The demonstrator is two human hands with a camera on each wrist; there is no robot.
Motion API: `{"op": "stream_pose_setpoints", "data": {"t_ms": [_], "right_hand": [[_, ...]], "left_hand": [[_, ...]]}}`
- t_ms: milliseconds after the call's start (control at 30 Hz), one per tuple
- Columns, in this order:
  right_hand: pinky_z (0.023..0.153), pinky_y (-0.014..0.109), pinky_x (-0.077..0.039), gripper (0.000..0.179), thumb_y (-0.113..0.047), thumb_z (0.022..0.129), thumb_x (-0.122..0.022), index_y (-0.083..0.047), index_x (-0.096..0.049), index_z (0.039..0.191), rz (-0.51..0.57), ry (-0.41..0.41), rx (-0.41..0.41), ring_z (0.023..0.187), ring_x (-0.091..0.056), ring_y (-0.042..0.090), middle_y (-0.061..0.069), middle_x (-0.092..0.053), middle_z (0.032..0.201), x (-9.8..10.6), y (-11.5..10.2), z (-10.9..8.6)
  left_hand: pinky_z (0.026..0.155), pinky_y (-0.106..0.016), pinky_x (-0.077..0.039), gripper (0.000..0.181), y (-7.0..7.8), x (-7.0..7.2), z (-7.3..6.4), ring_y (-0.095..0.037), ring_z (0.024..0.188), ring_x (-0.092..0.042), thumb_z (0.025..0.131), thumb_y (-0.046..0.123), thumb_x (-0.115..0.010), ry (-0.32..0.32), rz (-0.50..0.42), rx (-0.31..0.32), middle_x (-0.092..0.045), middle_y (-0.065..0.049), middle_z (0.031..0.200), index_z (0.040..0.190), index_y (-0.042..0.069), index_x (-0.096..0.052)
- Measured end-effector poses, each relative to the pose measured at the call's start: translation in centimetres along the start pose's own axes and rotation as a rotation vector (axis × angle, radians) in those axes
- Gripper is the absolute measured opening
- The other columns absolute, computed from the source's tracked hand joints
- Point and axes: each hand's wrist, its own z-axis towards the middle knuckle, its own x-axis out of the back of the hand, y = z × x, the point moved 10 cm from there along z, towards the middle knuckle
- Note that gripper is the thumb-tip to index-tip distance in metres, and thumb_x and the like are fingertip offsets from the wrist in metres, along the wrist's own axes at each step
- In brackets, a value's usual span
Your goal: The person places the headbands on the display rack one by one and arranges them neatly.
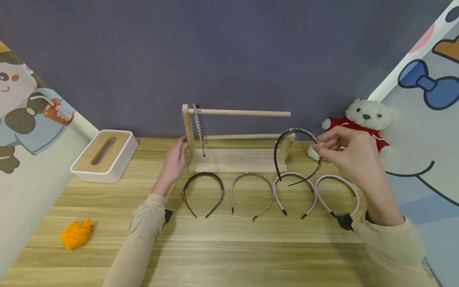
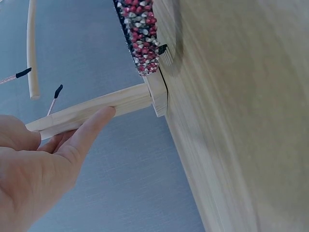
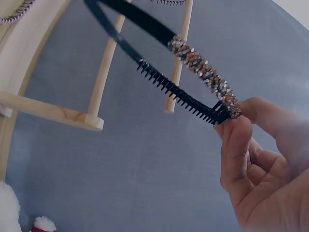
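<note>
My right hand [image 1: 353, 155] pinches a dark headband with rhinestones and comb teeth [image 3: 205, 72] between thumb and fingers, its ends pointing down. It is held in the air by the right end of a wooden rack [image 1: 236, 159]. With my left hand [image 1: 175, 161] I grip the rack's left upright [image 2: 96, 108]. A pink headband [image 1: 198, 125] hangs at the left end of the top rod [image 1: 247, 113]. In front of the rack lie a black headband [image 1: 203, 174], a pale pink headband [image 1: 251, 174], a second pink headband [image 1: 313, 197] and a third pink headband [image 1: 338, 176].
A white tissue box with a wooden lid [image 1: 104, 155] stands at the left. Nearer the front lies an orange bundle [image 1: 76, 234]. A white teddy bear in red [image 1: 369, 115] sits at the right by the wall. Behind the rack rises a grey-blue panel [image 1: 233, 52].
</note>
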Motion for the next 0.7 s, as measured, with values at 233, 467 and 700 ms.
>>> {"op": "stream_pose_setpoints", "data": {"t_ms": [233,467,700], "right_hand": [[0.046,0.013,-0.044,0.013,-0.007,0.090,-0.085,-0.001,-0.078,0.098,-0.063,0.048,0.010,0.060,-0.059,-0.002,0.005,-0.074,0.078,0.7,-0.1,0.7],[0.046,0.014,-0.044,0.015,-0.012,0.092,-0.084,-0.001,-0.077,0.101,-0.068,0.065,-0.009,0.060,-0.060,-0.005,-0.002,-0.075,0.078,0.9,-0.2,1.7],[0.038,0.020,-0.039,0.017,-0.014,0.094,-0.083,-0.002,-0.078,0.104,-0.070,0.084,-0.020,0.055,-0.059,-0.001,0.002,-0.076,0.077,0.8,-0.2,2.6]], "left_hand": [[0.101,-0.050,-0.063,0.043,-0.2,0.0,0.0,-0.053,0.138,-0.052,0.116,0.003,-0.035,0.000,-0.004,0.005,-0.044,-0.036,0.154,0.156,-0.013,-0.039],[0.102,-0.050,-0.063,0.043,-0.2,0.1,0.0,-0.053,0.138,-0.052,0.117,0.004,-0.035,0.000,-0.003,0.009,-0.044,-0.036,0.154,0.156,-0.013,-0.038],[0.101,-0.050,-0.063,0.042,-0.1,0.0,0.0,-0.053,0.138,-0.052,0.116,0.003,-0.036,-0.003,-0.005,0.007,-0.045,-0.036,0.154,0.155,-0.013,-0.039]]}}
